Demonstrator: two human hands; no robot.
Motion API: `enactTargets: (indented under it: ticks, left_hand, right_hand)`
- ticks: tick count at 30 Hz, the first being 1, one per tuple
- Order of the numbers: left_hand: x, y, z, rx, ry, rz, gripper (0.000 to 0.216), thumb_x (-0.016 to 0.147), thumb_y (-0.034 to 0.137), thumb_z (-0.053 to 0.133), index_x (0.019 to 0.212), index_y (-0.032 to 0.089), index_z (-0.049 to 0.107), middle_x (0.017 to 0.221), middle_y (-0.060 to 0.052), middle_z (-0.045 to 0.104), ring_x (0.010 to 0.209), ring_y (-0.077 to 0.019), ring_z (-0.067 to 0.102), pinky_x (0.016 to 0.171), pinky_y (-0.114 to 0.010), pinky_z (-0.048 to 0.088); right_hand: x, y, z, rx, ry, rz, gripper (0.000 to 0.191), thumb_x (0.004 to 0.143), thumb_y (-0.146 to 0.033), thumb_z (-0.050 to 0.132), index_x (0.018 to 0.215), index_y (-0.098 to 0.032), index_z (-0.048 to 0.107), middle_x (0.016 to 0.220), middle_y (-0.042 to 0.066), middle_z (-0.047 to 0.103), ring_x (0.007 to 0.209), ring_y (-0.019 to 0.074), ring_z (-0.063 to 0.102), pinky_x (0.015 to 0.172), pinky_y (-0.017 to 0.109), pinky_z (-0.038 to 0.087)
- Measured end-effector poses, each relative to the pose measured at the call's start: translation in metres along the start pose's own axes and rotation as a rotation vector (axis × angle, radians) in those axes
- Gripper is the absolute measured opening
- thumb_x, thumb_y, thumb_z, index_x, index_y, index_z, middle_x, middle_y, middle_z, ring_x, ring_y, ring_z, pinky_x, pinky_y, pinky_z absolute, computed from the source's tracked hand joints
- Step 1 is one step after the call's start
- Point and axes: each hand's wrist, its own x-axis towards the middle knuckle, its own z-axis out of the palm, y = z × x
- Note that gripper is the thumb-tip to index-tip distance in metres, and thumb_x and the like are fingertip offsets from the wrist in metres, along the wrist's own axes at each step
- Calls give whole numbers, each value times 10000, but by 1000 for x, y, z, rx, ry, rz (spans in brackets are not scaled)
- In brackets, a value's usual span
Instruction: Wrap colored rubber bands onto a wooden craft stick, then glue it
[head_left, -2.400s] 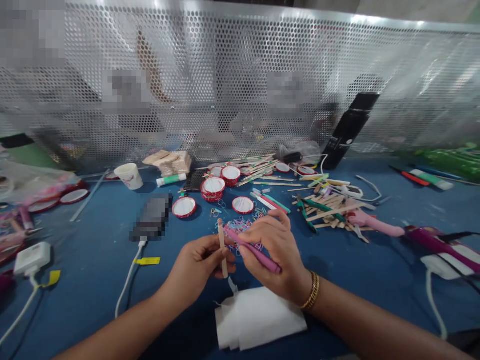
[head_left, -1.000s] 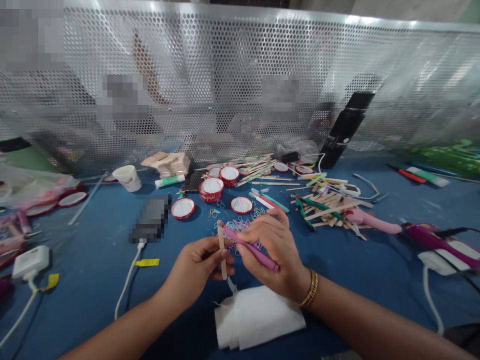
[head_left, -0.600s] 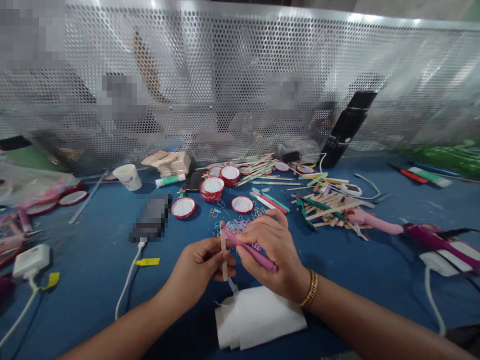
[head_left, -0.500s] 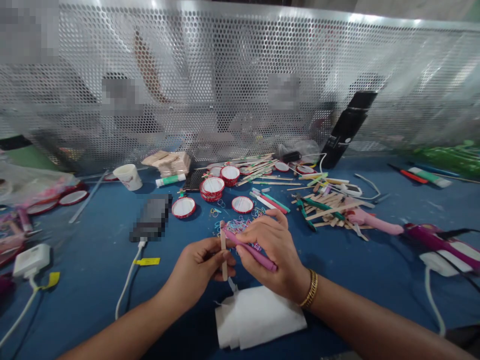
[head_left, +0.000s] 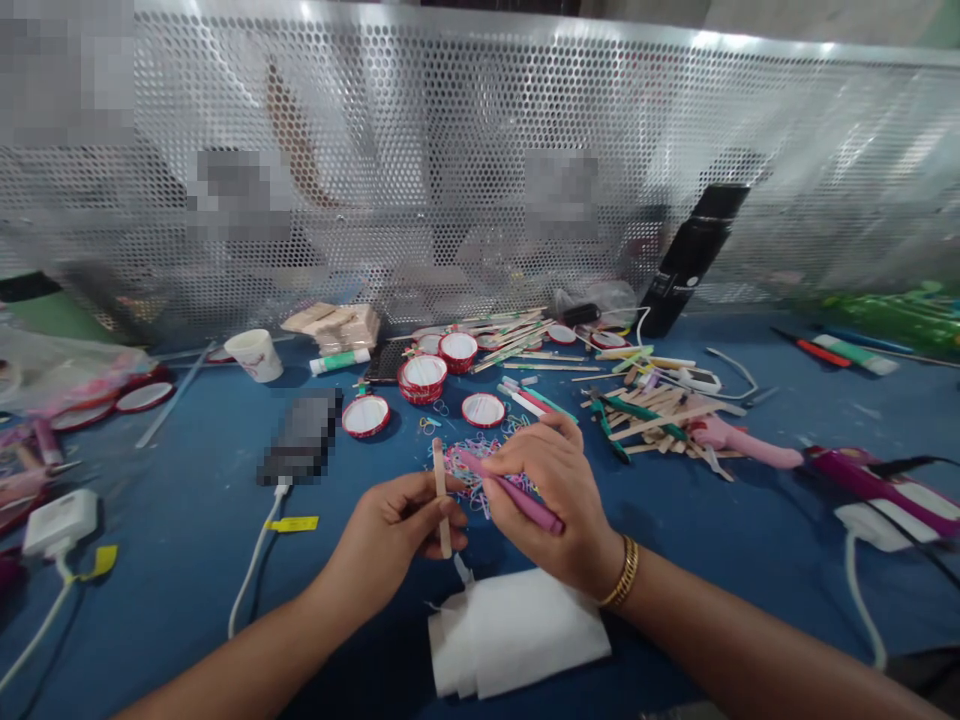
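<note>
My left hand [head_left: 386, 535] pinches a flat wooden craft stick [head_left: 440, 500], held nearly upright. In my right hand [head_left: 559, 490] is a pinkish-purple marker pen [head_left: 529, 503], gripped like a writing tool. Its tip points up and left at the stick, with a small gap between them. Small colourful rubber bands [head_left: 476, 462] lie in a loose heap on the blue table just beyond both hands. A folded white cloth or tissue [head_left: 525, 635] lies below my right hand.
Red-rimmed round containers [head_left: 424, 378] stand behind the heap. To the right are pliers [head_left: 637, 410] on a pile of craft sticks [head_left: 660, 430], and a purple glue gun [head_left: 877, 490]. On the left are a blurred phone [head_left: 304, 430] and paper cup [head_left: 255, 355]. A perforated metal screen [head_left: 480, 120] spans the back.
The marker's tip has come away from the upper end of the stick and shifted slightly right. The stick has tilted a little to the left in my left hand.
</note>
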Motion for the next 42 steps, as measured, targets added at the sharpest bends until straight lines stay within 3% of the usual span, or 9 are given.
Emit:
enactTargets:
  ticks: [19,28,42]
  left_hand:
    - [3,-3,1,69,-25,45,293,735,421,739,871,162,730,744,-26,704,671,-178,678,594,-244,521]
    - [-1,2,1,-1,14,-19,346,691,382,766,951,162,704,728,-11,714,622,-167,690,558,-232,515]
    - [-1,5,6,29,-14,25,265,684,378,756,794,145,695,655,-7,678,576,-138,636,514,-202,476]
  right_hand:
    - [3,-7,2,1,-114,26,18,839,-220,630,851,-233,625,805,-39,702,810,154,636,1000,424,318]
    - [2,3,-1,-21,26,2,75,823,-179,631,872,-233,613,797,-25,693,789,164,638,967,434,378]
    - [1,-3,2,21,-87,14,72,804,-197,646,859,-239,627,813,-42,703,805,153,646,996,432,337]
